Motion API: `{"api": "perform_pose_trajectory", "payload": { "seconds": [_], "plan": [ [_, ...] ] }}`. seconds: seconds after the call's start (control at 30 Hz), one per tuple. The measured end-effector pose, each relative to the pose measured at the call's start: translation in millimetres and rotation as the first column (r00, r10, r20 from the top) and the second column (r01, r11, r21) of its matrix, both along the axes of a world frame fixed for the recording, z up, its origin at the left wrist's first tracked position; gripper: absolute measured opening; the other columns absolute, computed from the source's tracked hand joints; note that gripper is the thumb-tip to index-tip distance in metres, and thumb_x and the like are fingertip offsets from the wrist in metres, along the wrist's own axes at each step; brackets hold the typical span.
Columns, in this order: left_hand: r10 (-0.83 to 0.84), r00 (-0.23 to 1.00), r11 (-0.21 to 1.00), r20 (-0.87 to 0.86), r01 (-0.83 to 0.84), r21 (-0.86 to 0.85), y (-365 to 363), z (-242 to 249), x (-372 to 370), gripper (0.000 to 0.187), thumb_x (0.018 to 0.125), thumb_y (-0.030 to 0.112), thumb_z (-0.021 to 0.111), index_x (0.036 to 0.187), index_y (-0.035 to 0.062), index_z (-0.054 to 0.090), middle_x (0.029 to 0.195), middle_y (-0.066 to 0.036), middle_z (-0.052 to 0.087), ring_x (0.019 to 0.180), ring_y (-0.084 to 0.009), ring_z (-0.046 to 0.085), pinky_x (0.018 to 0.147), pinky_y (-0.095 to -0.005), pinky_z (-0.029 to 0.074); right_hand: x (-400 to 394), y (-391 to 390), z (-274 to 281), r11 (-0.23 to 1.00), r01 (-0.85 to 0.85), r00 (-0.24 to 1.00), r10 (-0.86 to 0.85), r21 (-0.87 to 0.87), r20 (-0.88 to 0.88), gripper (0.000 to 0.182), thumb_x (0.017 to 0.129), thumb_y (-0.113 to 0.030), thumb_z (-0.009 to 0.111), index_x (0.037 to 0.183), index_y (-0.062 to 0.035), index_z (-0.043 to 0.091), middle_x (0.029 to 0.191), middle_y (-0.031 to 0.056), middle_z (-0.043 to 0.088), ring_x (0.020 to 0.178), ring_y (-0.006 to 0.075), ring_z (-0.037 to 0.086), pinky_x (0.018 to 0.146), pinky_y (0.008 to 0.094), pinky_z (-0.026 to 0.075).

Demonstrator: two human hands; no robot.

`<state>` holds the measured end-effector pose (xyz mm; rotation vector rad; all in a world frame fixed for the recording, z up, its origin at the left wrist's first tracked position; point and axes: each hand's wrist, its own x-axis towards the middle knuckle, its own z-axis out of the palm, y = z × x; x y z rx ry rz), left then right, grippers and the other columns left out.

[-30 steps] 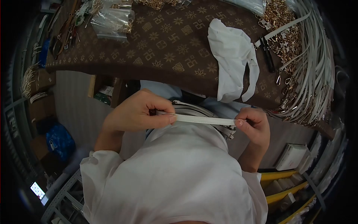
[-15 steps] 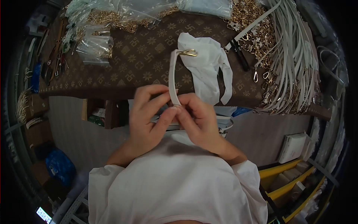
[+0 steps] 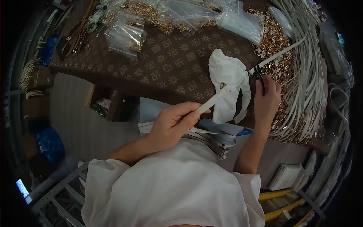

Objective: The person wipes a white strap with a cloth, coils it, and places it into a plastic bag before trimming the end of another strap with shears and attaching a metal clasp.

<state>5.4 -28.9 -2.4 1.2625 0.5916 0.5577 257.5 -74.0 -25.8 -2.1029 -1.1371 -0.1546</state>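
My left hand (image 3: 176,123) pinches a white strap (image 3: 212,101) near the table's front edge. A gold clasp (image 3: 222,86) shows at the strap's far end, over a crumpled white cloth (image 3: 228,70). Farther right, my right hand (image 3: 267,99) reaches over the table with its fingers closed round a black-handled tool (image 3: 258,74). The tool lies beside the end of another pale strap (image 3: 278,55) that crosses the gold hardware. Its tip is too small to make out.
Gold clasps and chains (image 3: 269,32) lie in a heap at the right, next to a thick bundle of pale straps (image 3: 308,75). Plastic bags (image 3: 126,36) and brown straps (image 3: 76,34) lie on the patterned tablecloth (image 3: 166,64). Yellow-edged bins (image 3: 281,206) stand low right.
My right hand has let go of the white strap and moved right to the black-handled tool. My left hand still holds the strap, now tilted to the right. The view has shifted.
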Motion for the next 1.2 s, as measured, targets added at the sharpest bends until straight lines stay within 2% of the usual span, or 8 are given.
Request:
{"api": "perform_pose_trajectory", "payload": {
  "seconds": [0.07,0.17,0.27,0.5,0.57,0.67,1.0,1.2],
  "plan": [
    [-0.079,0.993,0.997,-0.083,0.076,-0.029,-2,9,-2,0.027,0.092,0.005,0.038,0.113,-0.0014,0.053,0.066,0.002,0.044,0.061,-0.0041,0.038,0.056,-0.0182,0.034,3,-1,-11,0.988,-0.055,0.952,0.096,-0.145,0.290,0.019,0.080,-0.005,0.059,0.099,-0.0006,0.057,0.094,0.0136,0.054,0.076,0.0272,0.058,0.064,0.0355,0.046],
    [-0.128,0.988,0.990,-0.081,0.123,-0.070,-2,11,-6,0.028,0.092,0.005,0.038,0.115,-0.0015,0.053,0.068,0.001,0.046,0.062,-0.0044,0.040,0.057,-0.0182,0.036,2,-1,-10,0.990,-0.054,0.991,0.069,-0.129,0.112,0.019,0.080,-0.005,0.058,0.098,0.0001,0.057,0.088,0.0142,0.054,0.074,0.0296,0.056,0.065,0.0363,0.045],
    [-0.136,0.989,0.981,-0.062,0.125,-0.146,-4,13,-6,0.028,0.092,0.005,0.039,0.115,-0.0019,0.053,0.067,0.000,0.047,0.061,-0.0048,0.041,0.056,-0.0183,0.036,10,-3,-14,0.985,-0.010,0.970,0.051,-0.171,0.237,0.016,0.081,-0.007,0.057,0.095,0.0004,0.057,0.082,0.0141,0.054,0.073,0.0295,0.055,0.065,0.0357,0.045],
    [-0.151,0.983,0.984,-0.109,0.139,-0.112,-4,15,-3,0.026,0.091,0.006,0.041,0.110,-0.0015,0.057,0.065,0.000,0.050,0.059,-0.0049,0.044,0.055,-0.0187,0.037,6,-16,-3,0.996,0.060,0.984,-0.048,-0.069,0.170,0.012,0.087,-0.009,0.052,0.086,0.0027,0.053,0.075,0.0115,0.056,0.064,0.0248,0.056,0.057,0.0332,0.045],
    [-0.167,0.977,0.984,-0.133,0.157,-0.085,-3,16,-2,0.025,0.091,0.006,0.043,0.110,-0.0005,0.058,0.065,0.000,0.050,0.059,-0.0049,0.045,0.055,-0.0188,0.037,-4,-19,-1,0.973,0.053,0.926,0.037,0.226,-0.377,0.014,0.091,-0.013,0.047,0.089,0.0011,0.051,0.071,0.0075,0.058,0.051,0.0133,0.049,0.047,0.0263,0.041],
    [-0.185,0.972,0.981,-0.144,0.174,-0.084,-3,14,-2,0.026,0.089,0.004,0.045,0.112,0.0002,0.057,0.066,0.000,0.051,0.061,-0.0044,0.045,0.056,-0.0184,0.037,-23,-27,12,0.954,0.058,0.838,0.114,0.295,-0.533,0.015,0.093,-0.015,0.045,0.094,-0.0012,0.050,0.068,0.0048,0.058,0.046,0.0044,0.041,0.043,0.0190,0.035],
    [-0.211,0.977,0.946,-0.045,0.192,-0.260,-8,12,-2,0.026,0.089,0.004,0.046,0.113,-0.0024,0.054,0.072,0.002,0.049,0.063,-0.0020,0.041,0.056,-0.0177,0.035,-49,-47,20,0.937,0.012,0.647,0.259,0.349,-0.717,0.013,0.092,-0.015,0.048,0.095,-0.0022,0.049,0.066,0.0031,0.055,0.049,0.0024,0.038,0.044,0.0157,0.028],
    [-0.201,0.978,0.943,-0.060,0.176,-0.283,-10,13,-2,0.027,0.087,-0.001,0.046,0.112,-0.0012,0.056,0.069,0.000,0.052,0.063,-0.0038,0.046,0.056,-0.0179,0.038,-33,-46,3,0.997,0.040,0.843,0.003,0.068,-0.538,0.022,0.091,-0.013,0.049,0.110,-0.0019,0.053,0.077,0.0037,0.057,0.060,0.0073,0.047,0.052,0.0192,0.036]
  ]
}}
